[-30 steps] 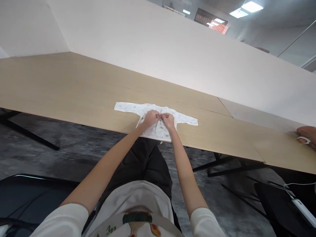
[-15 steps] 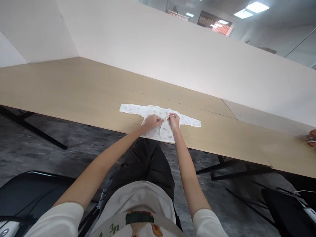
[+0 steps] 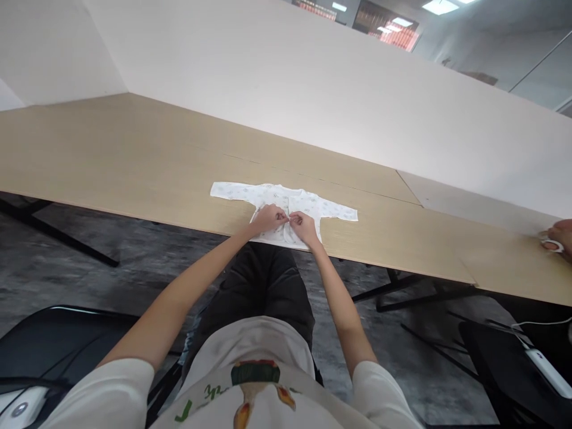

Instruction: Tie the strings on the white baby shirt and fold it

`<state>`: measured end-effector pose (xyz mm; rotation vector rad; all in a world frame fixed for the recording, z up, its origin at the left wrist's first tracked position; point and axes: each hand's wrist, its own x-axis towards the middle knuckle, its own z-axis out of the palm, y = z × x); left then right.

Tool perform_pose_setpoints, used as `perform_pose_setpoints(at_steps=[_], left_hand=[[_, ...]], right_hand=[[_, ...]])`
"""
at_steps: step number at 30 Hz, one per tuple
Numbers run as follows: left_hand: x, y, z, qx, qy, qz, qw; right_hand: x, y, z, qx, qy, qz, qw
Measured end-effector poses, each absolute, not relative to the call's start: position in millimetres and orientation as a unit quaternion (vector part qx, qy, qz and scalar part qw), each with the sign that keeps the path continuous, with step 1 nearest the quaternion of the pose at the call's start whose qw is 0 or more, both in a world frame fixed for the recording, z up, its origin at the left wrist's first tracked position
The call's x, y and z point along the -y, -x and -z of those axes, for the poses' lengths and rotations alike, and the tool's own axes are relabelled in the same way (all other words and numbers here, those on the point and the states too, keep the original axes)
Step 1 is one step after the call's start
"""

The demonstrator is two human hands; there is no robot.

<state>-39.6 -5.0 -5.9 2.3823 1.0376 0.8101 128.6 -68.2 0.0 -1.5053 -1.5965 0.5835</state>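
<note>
A small white long-sleeved garment (image 3: 288,196) with a faint print lies on the table near its front edge, its sleeves spread to both sides. My left hand (image 3: 270,218) rests on the garment's front, fingers pinched at the middle. Close beside it, my right hand (image 3: 303,226) pinches the garment's front opening from the other side. The fingertips of both hands nearly meet at the centre line. Whatever small part lies between them is too tiny to make out.
The long wooden table (image 3: 170,161) runs across, with a white partition (image 3: 268,77) behind it. At the far right, another person's hand (image 3: 563,235) holds scissors (image 3: 552,245). Black chairs (image 3: 67,339) stand on both sides below.
My right hand has moved down the garment's front, closer to my left hand. The front flap that was turned over now lies flatter. More of the other person's hand and scissors shows.
</note>
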Motion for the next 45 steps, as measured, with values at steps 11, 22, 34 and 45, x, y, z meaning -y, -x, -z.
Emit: perform_pose_setpoints(at_steps=[11, 22, 34, 45], left_hand=[[17, 41, -3, -0.337, -0.893, -0.266, 0.139], [12, 43, -1, -0.322, -0.854, -0.312, 0.265], [11, 41, 0, -0.355, -0.837, -0.318, 0.268], [10, 40, 2, -0.299, -0.847, -0.325, 0.295]], right_hand=[[71, -124, 6, 0.622, 0.596, -0.235, 0.451], [79, -123, -8, 0.615, 0.604, -0.240, 0.447], [81, -122, -8, 0.627, 0.611, -0.229, 0.426], [81, -124, -7, 0.601, 0.606, -0.253, 0.455]])
